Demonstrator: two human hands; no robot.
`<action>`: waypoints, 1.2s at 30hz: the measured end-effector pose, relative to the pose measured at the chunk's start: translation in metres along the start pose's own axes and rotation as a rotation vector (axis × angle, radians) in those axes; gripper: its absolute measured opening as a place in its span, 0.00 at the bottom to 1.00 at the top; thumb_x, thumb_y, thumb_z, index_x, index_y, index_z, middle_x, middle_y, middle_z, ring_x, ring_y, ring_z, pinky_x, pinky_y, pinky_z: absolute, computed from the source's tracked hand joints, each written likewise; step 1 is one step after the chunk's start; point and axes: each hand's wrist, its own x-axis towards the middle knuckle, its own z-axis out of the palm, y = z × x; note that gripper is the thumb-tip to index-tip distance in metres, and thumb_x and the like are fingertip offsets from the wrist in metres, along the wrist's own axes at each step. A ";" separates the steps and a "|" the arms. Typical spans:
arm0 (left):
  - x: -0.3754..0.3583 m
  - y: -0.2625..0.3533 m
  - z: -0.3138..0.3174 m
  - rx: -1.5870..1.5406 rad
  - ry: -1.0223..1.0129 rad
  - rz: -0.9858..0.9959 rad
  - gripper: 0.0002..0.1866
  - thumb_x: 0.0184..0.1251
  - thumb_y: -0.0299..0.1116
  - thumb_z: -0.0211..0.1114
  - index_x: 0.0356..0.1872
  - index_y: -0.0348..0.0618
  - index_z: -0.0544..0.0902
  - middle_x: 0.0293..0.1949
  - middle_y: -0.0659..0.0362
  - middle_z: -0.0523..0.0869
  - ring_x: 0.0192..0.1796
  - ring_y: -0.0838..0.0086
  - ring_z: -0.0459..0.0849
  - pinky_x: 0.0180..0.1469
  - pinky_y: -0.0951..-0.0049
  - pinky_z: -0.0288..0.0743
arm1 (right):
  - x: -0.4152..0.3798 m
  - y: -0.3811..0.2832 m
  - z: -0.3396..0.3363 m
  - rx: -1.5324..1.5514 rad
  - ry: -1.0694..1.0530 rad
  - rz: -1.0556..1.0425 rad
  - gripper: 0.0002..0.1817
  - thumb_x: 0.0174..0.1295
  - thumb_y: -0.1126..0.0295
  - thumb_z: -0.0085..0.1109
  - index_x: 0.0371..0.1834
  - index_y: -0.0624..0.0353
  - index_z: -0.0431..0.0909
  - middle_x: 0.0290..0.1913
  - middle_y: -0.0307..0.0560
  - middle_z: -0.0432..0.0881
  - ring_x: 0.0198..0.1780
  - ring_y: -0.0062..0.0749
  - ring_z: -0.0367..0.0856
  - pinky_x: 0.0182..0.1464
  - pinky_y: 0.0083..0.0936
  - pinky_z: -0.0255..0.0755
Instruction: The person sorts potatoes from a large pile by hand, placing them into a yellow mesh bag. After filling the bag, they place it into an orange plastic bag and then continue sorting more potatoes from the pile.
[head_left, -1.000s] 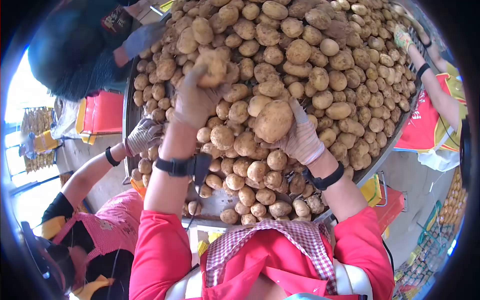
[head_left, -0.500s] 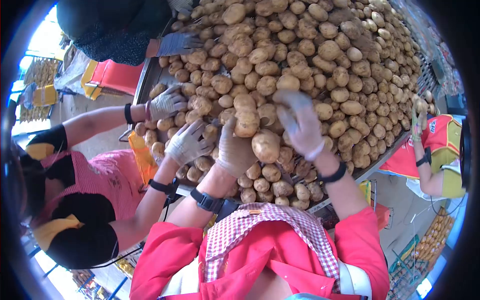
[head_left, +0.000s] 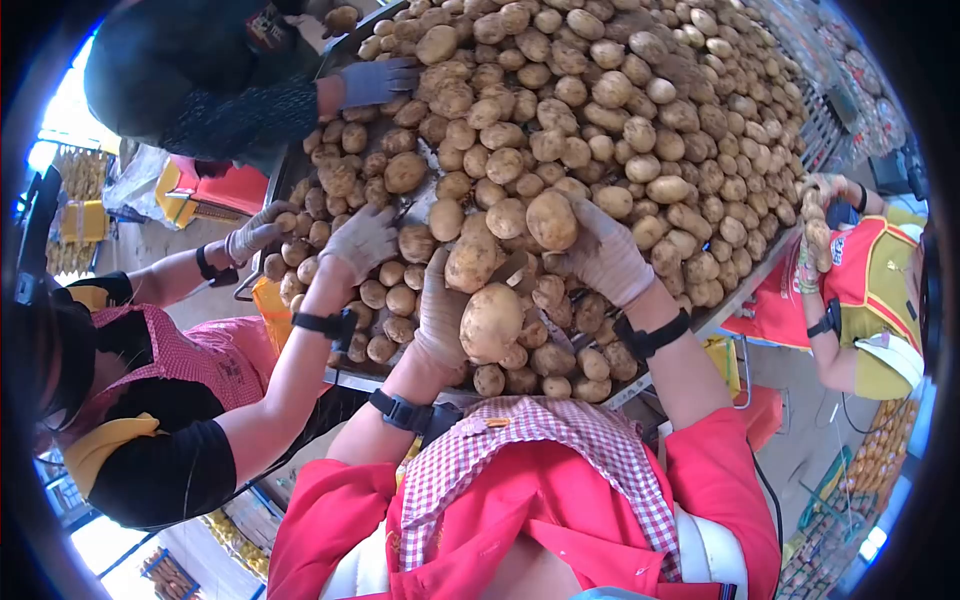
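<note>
Our gloved left hand (head_left: 438,322): against an oblong potato (head_left: 470,262); fingers partly hidden, grip we cannot tell | our gloved right hand (head_left: 608,260): fingers pinching a round potato (head_left: 551,221)

My single camera rides on my head, facing forward and down: my checked collar (head_left: 565,418) fills the near bottom edge, my hands (head_left: 612,258) mid-view, the table (head_left: 718,316) stretching away beyond.

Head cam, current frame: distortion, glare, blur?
Head view: strong fisheye, black corners; head view, far left: blown-out glare; head view, centre: left hand, right hand and potatoes read fairly sharp, no obvious motion blur.
</note>
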 end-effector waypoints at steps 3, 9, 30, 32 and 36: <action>0.002 -0.013 0.016 0.075 -0.006 -0.018 0.38 0.69 0.66 0.48 0.69 0.49 0.69 0.65 0.49 0.75 0.64 0.51 0.76 0.60 0.46 0.76 | -0.032 0.010 -0.002 -0.008 -0.046 -0.070 0.30 0.71 0.53 0.53 0.73 0.52 0.63 0.64 0.48 0.75 0.61 0.41 0.79 0.52 0.40 0.84; 0.009 -0.039 0.005 0.323 0.093 -0.125 0.38 0.70 0.67 0.51 0.68 0.47 0.70 0.65 0.53 0.76 0.63 0.57 0.78 0.64 0.53 0.75 | -0.087 0.053 -0.027 -0.706 0.123 -0.388 0.37 0.63 0.53 0.67 0.71 0.56 0.65 0.63 0.47 0.74 0.65 0.35 0.73 0.66 0.29 0.69; 0.172 -0.326 0.010 1.863 -0.539 0.298 0.27 0.63 0.46 0.66 0.58 0.40 0.76 0.52 0.48 0.82 0.58 0.54 0.79 0.60 0.53 0.74 | -0.365 0.108 -0.316 -0.502 1.557 -0.653 0.24 0.69 0.64 0.55 0.64 0.66 0.73 0.61 0.52 0.77 0.62 0.38 0.74 0.66 0.32 0.67; 0.176 -0.261 0.038 2.080 -0.720 0.644 0.28 0.54 0.39 0.70 0.56 0.39 0.78 0.52 0.44 0.81 0.58 0.48 0.78 0.63 0.54 0.70 | -0.351 0.109 -0.301 -0.670 1.577 -0.614 0.23 0.68 0.65 0.56 0.63 0.66 0.74 0.61 0.52 0.77 0.62 0.39 0.74 0.66 0.33 0.66; 0.200 -0.140 0.028 2.704 -0.164 1.180 0.34 0.54 0.49 0.69 0.62 0.46 0.76 0.63 0.47 0.74 0.62 0.47 0.74 0.62 0.47 0.66 | -0.273 0.067 -0.225 -1.115 1.378 -0.757 0.19 0.64 0.69 0.59 0.57 0.62 0.77 0.59 0.54 0.78 0.62 0.44 0.74 0.67 0.35 0.65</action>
